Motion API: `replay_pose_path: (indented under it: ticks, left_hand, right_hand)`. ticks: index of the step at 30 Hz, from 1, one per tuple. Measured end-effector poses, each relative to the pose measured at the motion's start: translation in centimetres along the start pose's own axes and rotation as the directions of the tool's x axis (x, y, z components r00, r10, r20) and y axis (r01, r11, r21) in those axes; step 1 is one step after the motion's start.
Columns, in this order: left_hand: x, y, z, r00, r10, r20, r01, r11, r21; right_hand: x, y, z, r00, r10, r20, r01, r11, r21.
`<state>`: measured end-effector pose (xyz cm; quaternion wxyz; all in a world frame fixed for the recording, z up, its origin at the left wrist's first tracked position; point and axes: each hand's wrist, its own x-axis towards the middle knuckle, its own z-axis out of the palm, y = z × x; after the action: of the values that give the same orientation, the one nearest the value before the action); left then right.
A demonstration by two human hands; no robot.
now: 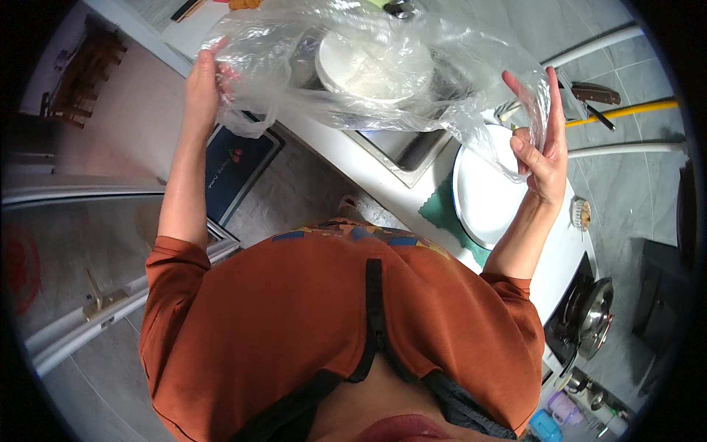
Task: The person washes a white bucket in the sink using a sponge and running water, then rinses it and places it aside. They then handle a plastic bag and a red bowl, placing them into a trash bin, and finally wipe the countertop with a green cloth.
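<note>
A clear plastic bag [469,50] spreads wide between my two hands, above the sink [400,146]. My left hand [203,85] grips the bag's left side, its fingertips partly behind the film. On the other side, my right hand [544,152] holds the bag with the film looped around its spread fingers and thumb. Through the plastic shows a round white bowl [327,66] at the sink; its contents are blurred by the film. Under my right hand lies a white basin [486,193] with a blue rim, partly over a green cloth [436,212].
The white countertop [320,132] runs diagonally past me. A knife [596,93] stands in a wall holder beside a yellow pipe [624,113]. A lidded pan [596,317] sits on the stove at right. A dark floor mat [237,171] bears writing. A glazed door [83,243] stands at left.
</note>
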<state>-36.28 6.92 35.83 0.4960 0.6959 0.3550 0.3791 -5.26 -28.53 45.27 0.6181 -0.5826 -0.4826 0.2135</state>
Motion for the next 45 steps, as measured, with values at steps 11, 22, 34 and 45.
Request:
replay_pose_path:
  ticks: [11, 22, 34, 45]
  left_hand:
    - [3.4, 3.6, -5.3, 0.988, 0.156, -0.015, -0.155, 0.986, 0.069]
    - [0.9, 13.6, -0.6, 0.676, 0.719, 0.159, -0.726, 0.687, -0.017]
    - [4.8, 6.4, 22.7, 0.236, -0.424, 0.874, -0.888, 0.271, 0.371]
    - [9.2, 5.6, 23.6, 0.325, -0.333, 0.885, -0.870, 0.262, 0.418]
  right_hand:
    - [0.7, -3.3, 1.7, 0.992, -0.104, -0.077, 0.118, 0.970, 0.212]
    - [0.5, -5.2, 4.8, 0.985, -0.102, -0.139, 0.120, 0.984, 0.134]
    - [-2.3, -7.9, 3.2, 0.986, -0.154, -0.069, 0.159, 0.984, 0.079]
    - [-3.4, -10.9, 0.4, 0.980, -0.198, 0.004, 0.198, 0.977, -0.080]
